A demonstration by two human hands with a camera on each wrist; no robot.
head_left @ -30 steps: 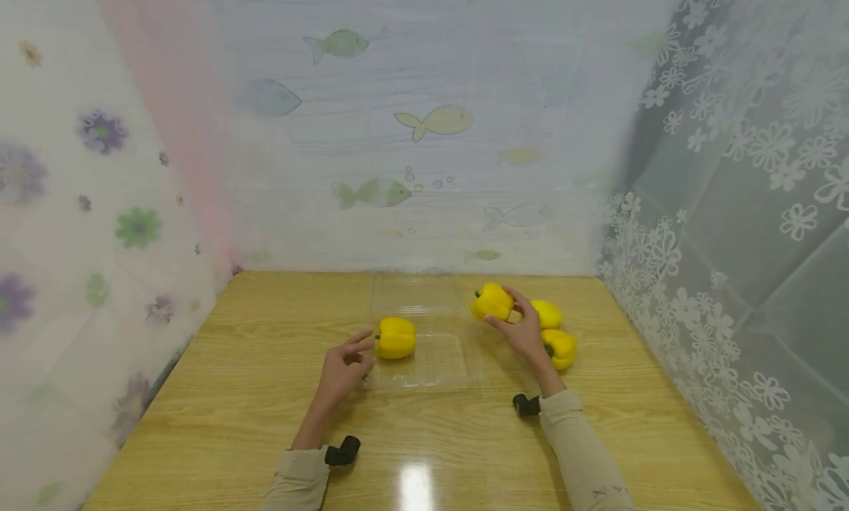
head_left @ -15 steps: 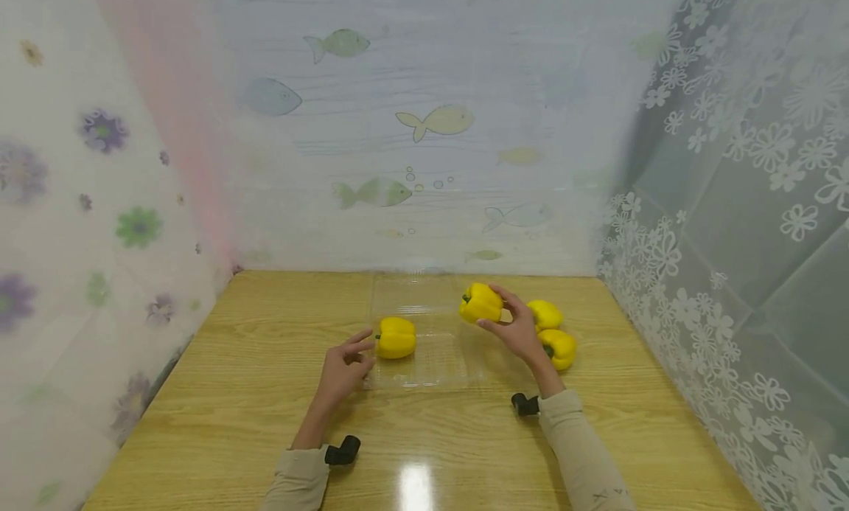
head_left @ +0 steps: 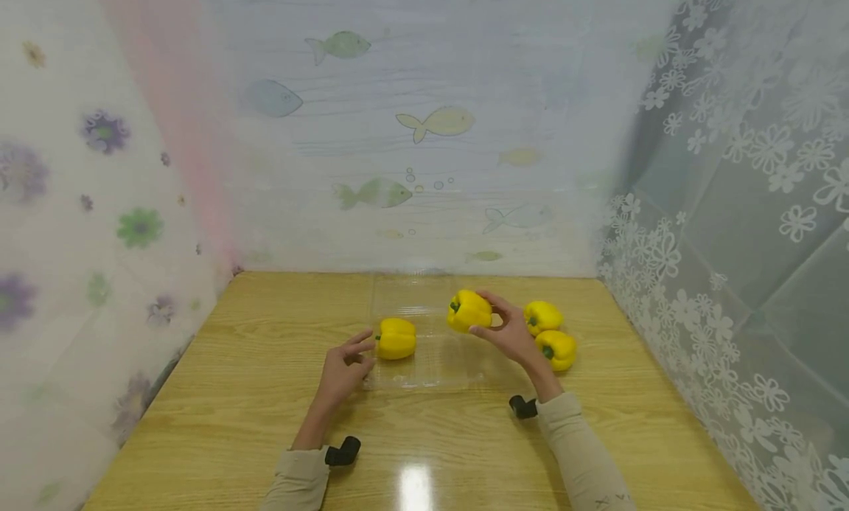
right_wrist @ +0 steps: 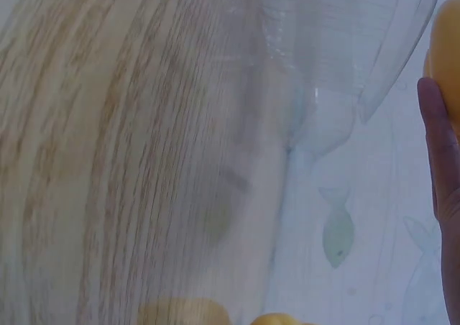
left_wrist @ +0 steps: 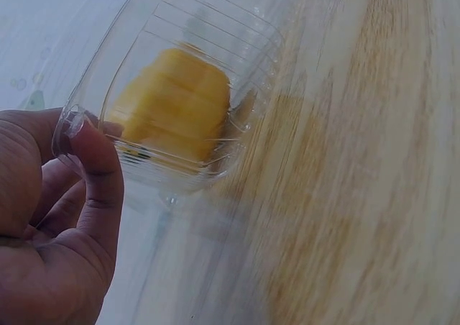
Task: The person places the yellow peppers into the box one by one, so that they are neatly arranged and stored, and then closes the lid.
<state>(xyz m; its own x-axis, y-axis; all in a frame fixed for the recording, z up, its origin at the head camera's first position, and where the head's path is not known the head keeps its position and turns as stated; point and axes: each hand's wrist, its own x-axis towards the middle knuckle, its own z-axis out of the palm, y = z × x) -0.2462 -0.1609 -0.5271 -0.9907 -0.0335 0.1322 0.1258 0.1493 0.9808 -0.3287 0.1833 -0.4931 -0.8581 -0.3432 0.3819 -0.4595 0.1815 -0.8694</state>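
A clear plastic clamshell container (head_left: pixel 434 374) lies on the table with its lid folded back toward the wall. Inside its left part sits a yellow bell pepper (head_left: pixel 396 339), also seen through the plastic wall in the left wrist view. My left hand (head_left: pixel 345 371) pinches the container's left rim between thumb and fingers; the left wrist view shows the thumb (left_wrist: pixel 97 152) on the lip. My right hand (head_left: pixel 511 332) grips a second yellow bell pepper (head_left: pixel 469 311) over the container's right side, its green stem facing left.
Two more yellow bell peppers, a rear one (head_left: pixel 544 317) and a front one (head_left: pixel 556 350), lie on the table right of the container, behind the right wrist. A fish-patterned curtain (head_left: pixel 424 164) hangs along the table's far edge.
My right hand has carried its pepper leftward, from beside the container to over its right side. The left hand keeps its place at the rim.
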